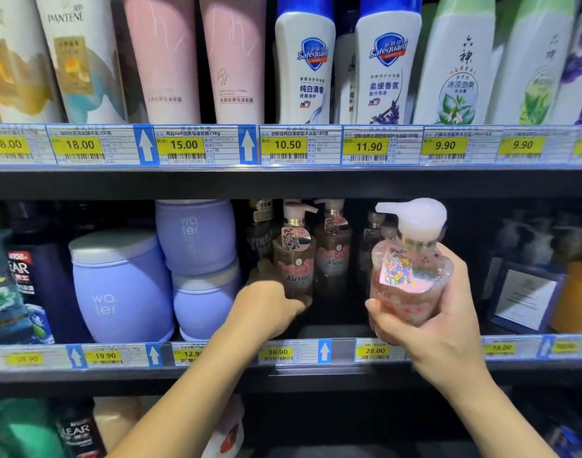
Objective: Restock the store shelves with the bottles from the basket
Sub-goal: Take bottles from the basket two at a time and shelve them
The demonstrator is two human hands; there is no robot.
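Observation:
My right hand (438,319) grips a clear pink pump bottle (410,259) with a white pump head, held upright just in front of the middle shelf (332,353). My left hand (270,305) reaches into that shelf and holds the base of a brownish-pink pump bottle (294,259) standing there. A second like bottle (332,249) stands right beside it, with more in the dark behind. The basket is out of view.
Purple jars (121,289) stand left of my left hand, dark shampoo bottles at the far left. A framed box (524,297) and an orange bottle sit at the right. The upper shelf (283,145) holds tubes and body-wash bottles above yellow price tags.

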